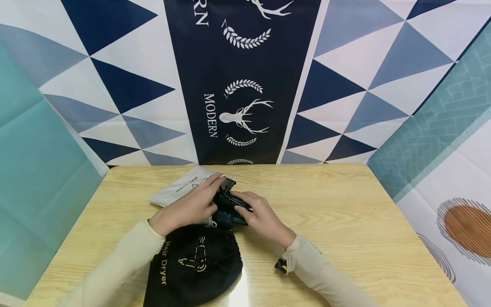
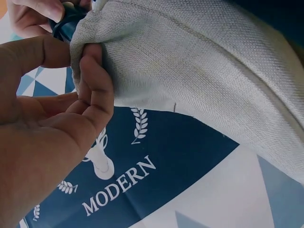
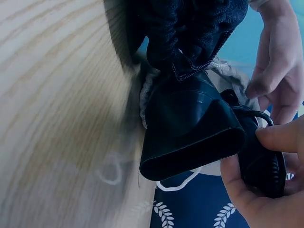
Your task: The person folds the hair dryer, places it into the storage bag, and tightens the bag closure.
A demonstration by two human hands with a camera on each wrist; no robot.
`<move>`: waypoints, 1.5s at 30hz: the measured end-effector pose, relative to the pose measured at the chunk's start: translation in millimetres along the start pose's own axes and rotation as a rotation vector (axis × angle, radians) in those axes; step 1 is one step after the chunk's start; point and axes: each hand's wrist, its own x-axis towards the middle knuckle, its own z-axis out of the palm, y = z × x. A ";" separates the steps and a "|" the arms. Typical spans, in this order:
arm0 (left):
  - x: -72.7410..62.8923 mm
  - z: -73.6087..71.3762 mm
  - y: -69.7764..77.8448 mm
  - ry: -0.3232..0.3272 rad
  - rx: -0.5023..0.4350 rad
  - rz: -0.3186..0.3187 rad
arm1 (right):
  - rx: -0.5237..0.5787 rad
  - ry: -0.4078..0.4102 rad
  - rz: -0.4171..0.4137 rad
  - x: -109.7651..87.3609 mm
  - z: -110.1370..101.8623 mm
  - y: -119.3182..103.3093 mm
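A black hair dryer [image 1: 226, 215] with a flat nozzle [image 3: 190, 152] lies partly inside the mouth of a light grey drawstring pouch [image 1: 180, 187]. My right hand [image 1: 264, 217] grips the dryer's handle [image 3: 261, 166] together with its bundled cord, thumb on one side and fingers on the other. My left hand [image 2: 57, 104] pinches the edge of the pouch's opening with curled fingers. The power plug [image 1: 230, 183] sticks out beside the left fingertips. How much of the dryer the cloth covers is hidden.
A black pouch [image 1: 195, 264] with gold "Hair Dryer" lettering lies in front of the left forearm. Under the right sleeve is a small black and yellow item [image 1: 281, 266]. The wooden table [image 1: 326, 200] meets a patterned wall cloth [image 1: 238, 85] at the back.
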 end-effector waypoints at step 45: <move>-1.9 18.7 19.8 0.089 -0.109 0.027 | 0.248 0.074 0.263 22.0 8.6 -7.0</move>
